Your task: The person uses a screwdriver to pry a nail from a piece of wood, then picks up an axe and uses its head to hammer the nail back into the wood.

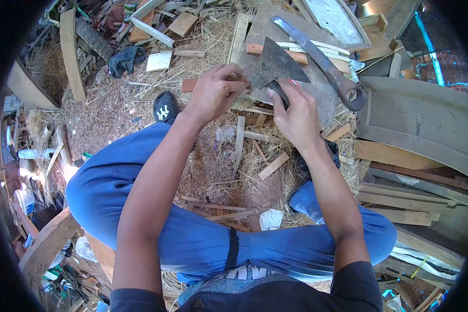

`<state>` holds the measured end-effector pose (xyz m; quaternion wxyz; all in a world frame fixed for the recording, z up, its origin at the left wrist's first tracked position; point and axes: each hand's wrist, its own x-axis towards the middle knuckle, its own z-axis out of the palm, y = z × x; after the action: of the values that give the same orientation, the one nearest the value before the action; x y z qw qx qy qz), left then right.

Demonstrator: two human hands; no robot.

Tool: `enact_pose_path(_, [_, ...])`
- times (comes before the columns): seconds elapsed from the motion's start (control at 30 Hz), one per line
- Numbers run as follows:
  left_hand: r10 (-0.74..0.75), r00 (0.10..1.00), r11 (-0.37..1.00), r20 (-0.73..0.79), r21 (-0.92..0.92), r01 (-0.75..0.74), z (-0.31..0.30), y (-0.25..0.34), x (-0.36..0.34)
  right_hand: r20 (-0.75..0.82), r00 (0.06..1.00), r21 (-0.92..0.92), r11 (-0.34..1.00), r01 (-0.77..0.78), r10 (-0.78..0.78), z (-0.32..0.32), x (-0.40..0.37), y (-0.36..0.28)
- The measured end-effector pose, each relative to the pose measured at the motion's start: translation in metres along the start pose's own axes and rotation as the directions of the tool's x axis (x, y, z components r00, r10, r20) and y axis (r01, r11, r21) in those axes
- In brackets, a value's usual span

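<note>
A dark, worn triangular metal blade [275, 63] points up and right over a wooden board. My right hand [297, 112] is closed round its short dark handle. Just left of the blade, my left hand [218, 91] has its fingers pinched together near the blade's lower left corner; whatever they hold is too small to make out. To the right of the blade, a handsaw [322, 61] with a dark handle lies slanted across the board [325, 104]. Beside the blade is a reddish wood strip [254, 49].
Wood scraps and straw cover the ground [208, 156]. A shoe [166, 106] is below my left hand's side, with a dark cloth [126, 61] farther off. Panels [416, 117] and stacked planks [400, 200] stand at the right. A curved wooden piece [49, 249] is at lower left.
</note>
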<state>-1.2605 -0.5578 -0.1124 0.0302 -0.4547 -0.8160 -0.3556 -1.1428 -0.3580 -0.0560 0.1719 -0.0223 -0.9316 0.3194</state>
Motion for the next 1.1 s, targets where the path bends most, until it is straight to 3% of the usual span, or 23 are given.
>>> enact_pose_path(0.5, [0.019, 0.999, 1.0, -0.036, -0.005, -0.019, 0.0032, -0.0012, -0.0011, 0.043, 0.999, -0.047, 0.999, 0.009, -0.007, -0.002, 0.0038, -0.0029])
enact_pose_path(0.57, [0.013, 0.999, 1.0, -0.044, -0.011, -0.014, 0.0045, -0.0011, -0.0014, -0.057, 0.996, -0.03, 0.997, 0.07, -0.072, 0.0004, 0.0044, -0.001])
enact_pose_path(0.67, [0.024, 0.999, 1.0, -0.042, -0.013, -0.024, 0.003, -0.0026, -0.0013, 0.044, 0.999, -0.046, 0.999, 0.02, -0.018, -0.0017, 0.005, -0.0045])
enact_pose_path(0.8, [0.028, 0.999, 0.999, -0.033, -0.021, -0.029, 0.0017, -0.0016, 0.0005, 0.046, 0.999, -0.042, 0.999, 0.007, -0.005, -0.0046, 0.0083, -0.0045])
enact_pose_path(0.87, [0.021, 0.999, 0.999, -0.035, -0.031, -0.022, 0.0032, -0.0011, 0.0006, -0.046, 0.999, 0.018, 0.999, 0.028, -0.027, -0.0051, 0.0097, -0.0075])
enact_pose_path(1.03, [0.069, 0.997, 0.998, -0.028, 0.018, -0.068, 0.0012, -0.0047, 0.0013, 0.014, 0.999, -0.015, 0.999, 0.049, -0.048, -0.001, 0.0073, -0.0024])
enact_pose_path(1.1, [0.019, 0.999, 0.999, -0.045, -0.027, -0.02, 0.0033, -0.002, 0.0012, 0.017, 0.997, -0.044, 0.997, 0.071, -0.07, -0.0008, 0.0083, -0.0031])
